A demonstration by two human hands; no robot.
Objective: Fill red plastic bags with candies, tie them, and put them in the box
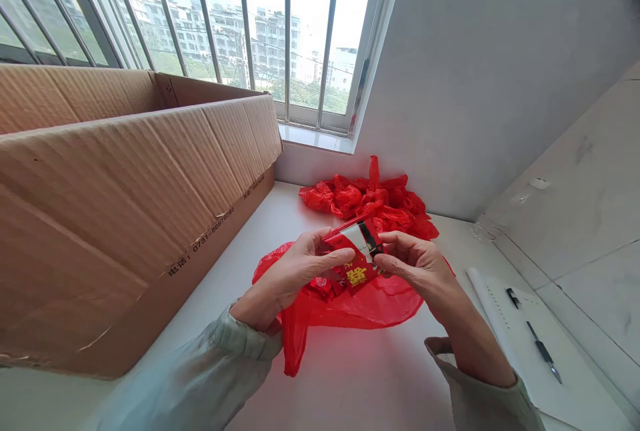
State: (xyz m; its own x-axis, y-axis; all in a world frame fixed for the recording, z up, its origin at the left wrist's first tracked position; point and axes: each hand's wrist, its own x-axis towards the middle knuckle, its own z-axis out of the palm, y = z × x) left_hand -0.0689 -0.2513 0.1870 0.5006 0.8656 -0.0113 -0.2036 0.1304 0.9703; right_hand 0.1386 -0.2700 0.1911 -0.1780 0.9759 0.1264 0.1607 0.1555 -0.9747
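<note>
Pinching a small red packet (pixel 357 254) from both ends, the left hand (pixel 295 271) and the right hand (pixel 415 264) are holding it just above a red plastic bag (pixel 350 308) that is lying open near the middle of the white tabletop (pixel 360 384). Each grip is clamping thumb against fingertips on the packet, the left on its left end and the right on its right end. The packet is looking light and thin-walled, probably glossy card that creases easily, so it is best taken by its edges with little pressure. The bag beneath is looking limp and slippery. A large cardboard box (pixel 125 204) is occupying the tabletop's left side. A heap of crumpled red bags (pixel 370 201) is sitting at the far edge against the grey wall (pixel 500 84). A white pad (pixel 520 344) with a pen (pixel 543 351) is lying at the right edge. Daylight is entering through a barred window (pixel 280 31) beyond the far edge.
</note>
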